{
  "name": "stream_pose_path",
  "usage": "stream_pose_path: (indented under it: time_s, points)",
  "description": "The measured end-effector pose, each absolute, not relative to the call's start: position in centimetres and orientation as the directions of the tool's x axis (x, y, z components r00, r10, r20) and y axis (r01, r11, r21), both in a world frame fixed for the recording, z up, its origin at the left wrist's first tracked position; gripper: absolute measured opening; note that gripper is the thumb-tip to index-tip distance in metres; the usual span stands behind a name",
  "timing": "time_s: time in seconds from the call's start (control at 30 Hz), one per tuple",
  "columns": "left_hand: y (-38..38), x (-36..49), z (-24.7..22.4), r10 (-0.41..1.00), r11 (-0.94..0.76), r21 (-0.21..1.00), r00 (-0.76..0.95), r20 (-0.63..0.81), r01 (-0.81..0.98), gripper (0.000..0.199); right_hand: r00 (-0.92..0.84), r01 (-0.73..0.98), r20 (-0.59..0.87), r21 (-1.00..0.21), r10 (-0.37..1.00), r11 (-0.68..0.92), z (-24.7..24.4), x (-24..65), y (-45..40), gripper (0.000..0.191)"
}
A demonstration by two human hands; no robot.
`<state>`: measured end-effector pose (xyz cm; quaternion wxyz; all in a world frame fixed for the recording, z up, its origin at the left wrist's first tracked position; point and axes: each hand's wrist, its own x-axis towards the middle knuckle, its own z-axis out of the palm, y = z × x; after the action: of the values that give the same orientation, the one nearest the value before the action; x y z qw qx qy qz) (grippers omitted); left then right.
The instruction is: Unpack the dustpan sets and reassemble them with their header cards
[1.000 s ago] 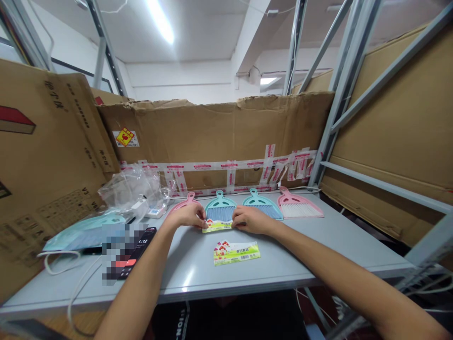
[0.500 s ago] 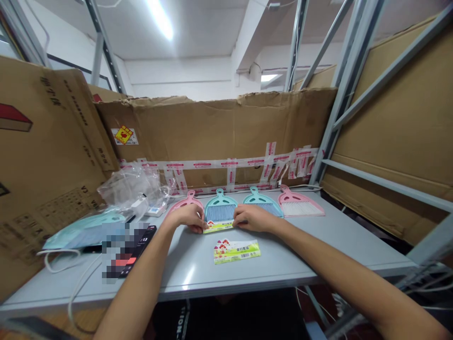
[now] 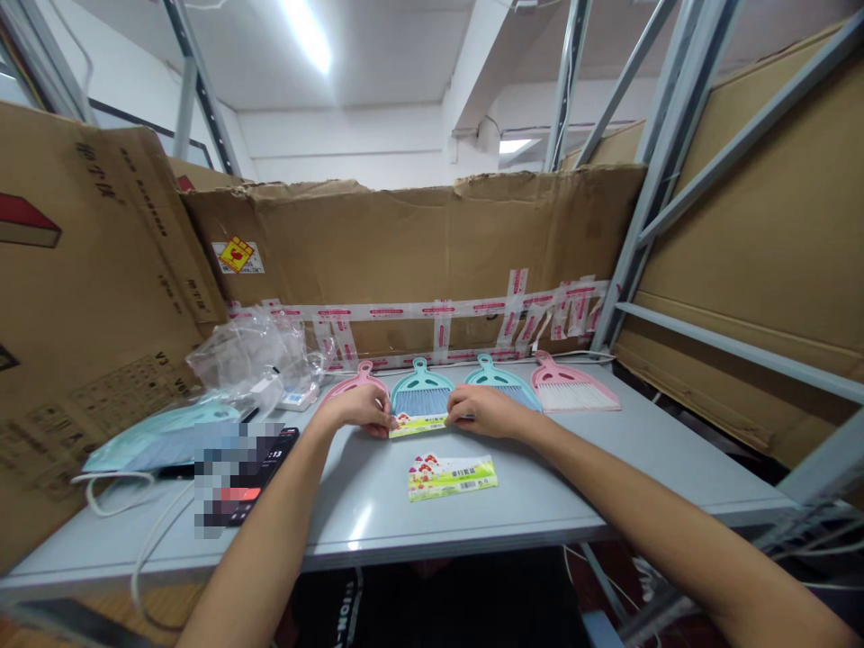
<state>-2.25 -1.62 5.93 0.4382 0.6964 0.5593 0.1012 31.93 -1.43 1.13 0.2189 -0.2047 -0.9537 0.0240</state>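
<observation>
The left hand (image 3: 355, 409) and right hand (image 3: 486, 412) pinch the short ends of a thin, light, floppy paper label (image 3: 417, 426), best held there, lying on the surface (image 3: 607, 468) against the bristles of a teal hand brush (image 3: 419, 389).

We log the phone (image 3: 266, 463) as mostly under a pixelated blur, its digits unreadable; the left hand (image 3: 357, 409) hides the lower part of the pink dustpan (image 3: 356, 382), both it and the right hand (image 3: 486, 412) cover the ends of the label card (image 3: 417, 426), and the loose card's (image 3: 452, 477) small print is too small to read.
</observation>
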Motion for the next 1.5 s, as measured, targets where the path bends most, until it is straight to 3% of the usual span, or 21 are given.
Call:
stream_pose_path:
  time_s: [0.2,0.47,0.9,1.5]
  points:
    - [-1.8,-1.9,5.8,0.872,0.028,0.709,0.329,-0.362,0.705,0.056,-0.814,0.385,0.409,-0.151,0.412,0.911,0.7,31.9,-1.2,0.021]
    - [-1.7,-2.1,5.6,0.845,0.085,0.734,0.341,-0.411,0.674,0.065,-0.815,0.375,0.402,-0.184,0.418,0.908,0.8,32.0,-1.2,0.021]
    - [-1.4,-2.4,5.6,0.883,0.045,0.771,0.335,-0.328,0.636,0.065,-0.795,0.391,0.451,-0.129,0.405,0.911,1.4,32.4,-1.2,0.020]
    - [-1.2,-2.5,5.6,0.885,0.047,0.747,0.318,-0.339,0.663,0.064,-0.803,0.363,0.422,-0.214,0.421,0.907,0.4,31.9,-1.0,0.019]
